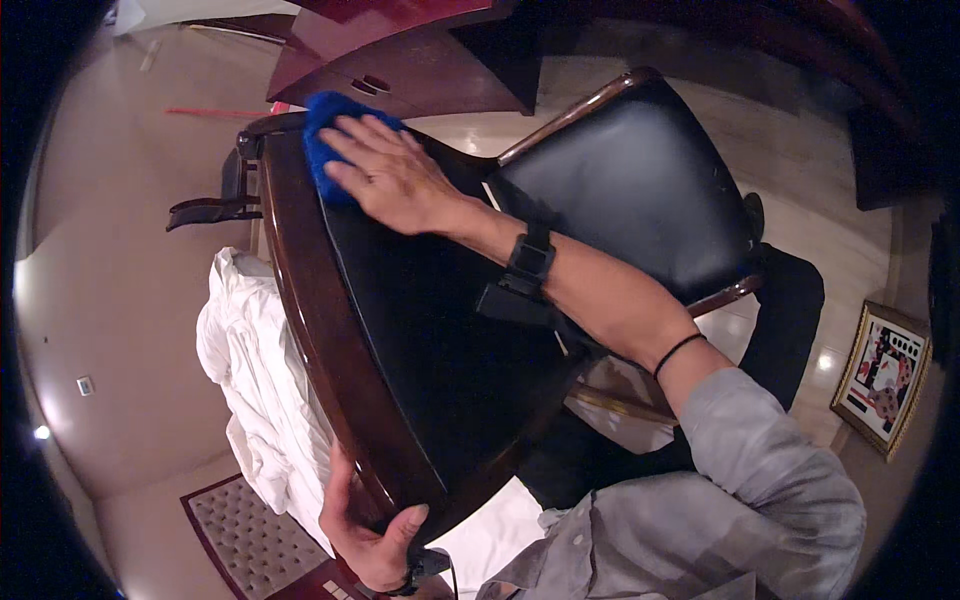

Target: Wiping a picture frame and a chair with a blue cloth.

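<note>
A dark wooden chair with a padded black backrest (420,330) and black seat (630,180) fills the middle. On the upper end of the backrest, my right hand (395,180) presses a fluffy blue cloth (325,150) against the padding, its fingers spread over it and slightly blurred. At the lower end, my left hand (375,530) is closed round the wooden frame (330,340), thumb on the padded side; its fingertips are partly hidden behind the wood. Black straps circle both wrists.
Rumpled white bedding (265,370) lies left of the chair, with a tufted headboard (260,525) below it. A reddish wooden cabinet (420,65) stands beyond. At right is a gold-framed picture (885,375). Another dark piece of furniture (215,205) shows behind the backrest.
</note>
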`<state>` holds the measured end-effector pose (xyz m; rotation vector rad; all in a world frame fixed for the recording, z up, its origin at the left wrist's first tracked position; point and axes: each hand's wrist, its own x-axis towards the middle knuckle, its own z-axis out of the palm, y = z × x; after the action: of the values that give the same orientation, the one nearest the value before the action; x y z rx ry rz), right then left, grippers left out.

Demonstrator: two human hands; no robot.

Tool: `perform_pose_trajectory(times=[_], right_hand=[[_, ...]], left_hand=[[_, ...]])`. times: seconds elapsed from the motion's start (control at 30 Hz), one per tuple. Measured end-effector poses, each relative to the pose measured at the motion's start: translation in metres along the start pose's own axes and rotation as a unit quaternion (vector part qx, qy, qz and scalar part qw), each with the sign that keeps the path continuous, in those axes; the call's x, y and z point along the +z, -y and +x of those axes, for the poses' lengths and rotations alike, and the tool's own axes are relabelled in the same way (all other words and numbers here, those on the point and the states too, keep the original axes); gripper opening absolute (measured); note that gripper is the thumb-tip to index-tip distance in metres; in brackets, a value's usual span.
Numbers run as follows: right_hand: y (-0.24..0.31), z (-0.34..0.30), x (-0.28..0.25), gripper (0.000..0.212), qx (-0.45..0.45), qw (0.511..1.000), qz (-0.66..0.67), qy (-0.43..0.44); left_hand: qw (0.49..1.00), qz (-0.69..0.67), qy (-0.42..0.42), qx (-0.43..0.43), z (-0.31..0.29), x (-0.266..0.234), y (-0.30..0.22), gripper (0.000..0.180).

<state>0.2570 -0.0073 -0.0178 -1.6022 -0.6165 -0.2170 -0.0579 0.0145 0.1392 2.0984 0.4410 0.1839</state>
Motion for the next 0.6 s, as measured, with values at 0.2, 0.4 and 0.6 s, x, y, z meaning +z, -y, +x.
perform_pose_trajectory(times=[0.2, 0.4, 0.6], right_hand=[[-0.110, -0.052, 0.021, 0.051, 0.159, 0.985, 0.050, -0.047], [-0.140, -0.065, 0.019, 0.059, 0.353, 0.932, 0.084, 0.013], [-0.034, -0.009, -0.003, 0.043, 0.035, 0.986, 0.148, -0.069]], left_hand=[[0.999, 0.019, -0.001, -0.034, -0.006, 0.001, -0.006, 0.072], [0.996, 0.041, 0.037, 0.074, 0.000, -0.006, 0.010, 0.076], [0.996, 0.031, 0.061, 0.060, -0.004, -0.005, -0.002, 0.066]])
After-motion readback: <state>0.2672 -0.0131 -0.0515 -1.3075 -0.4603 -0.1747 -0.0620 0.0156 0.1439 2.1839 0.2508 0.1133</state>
